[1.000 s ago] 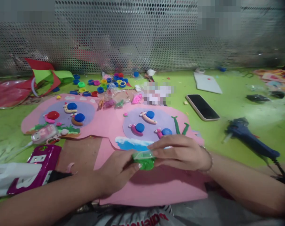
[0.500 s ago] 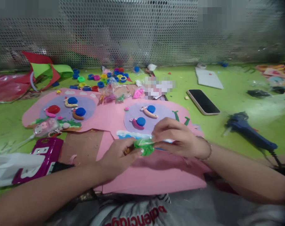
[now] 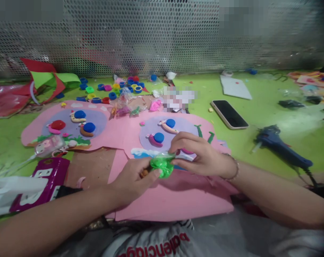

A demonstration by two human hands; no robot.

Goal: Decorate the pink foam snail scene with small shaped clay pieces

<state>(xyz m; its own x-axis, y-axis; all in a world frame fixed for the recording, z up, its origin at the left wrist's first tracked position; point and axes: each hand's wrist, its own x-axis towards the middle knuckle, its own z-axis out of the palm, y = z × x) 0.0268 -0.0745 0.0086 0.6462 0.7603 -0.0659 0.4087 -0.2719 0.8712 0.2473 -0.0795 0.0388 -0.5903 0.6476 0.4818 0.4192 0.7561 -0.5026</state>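
My left hand (image 3: 137,176) is closed on a small clear plastic bag (image 3: 163,166) with bright green clay in it. A brown-orange lump (image 3: 144,174) shows beside its fingers. From the other side, my right hand (image 3: 196,153) pinches the bag's upper edge between thumb and fingers. Both hands are over a pink paper cutout (image 3: 124,130) with lilac ovals. Clay snails with blue bottle-cap shells, such as the pink snail (image 3: 155,139), lie on the right oval. Three more snails, one with a red cap (image 3: 58,125), are on the left oval.
Coloured caps (image 3: 112,95) and small clay bags (image 3: 135,111) lie behind the cutout. To the right are a phone (image 3: 229,114) and a blue glue gun (image 3: 283,148) with its cord. A purple case (image 3: 40,189) lies at left. A perforated metal panel (image 3: 140,39) borders the back.
The green bag now shows more of its face between my hands, its top spread wider. My right fingers have shifted slightly, and the whole view has moved a little.
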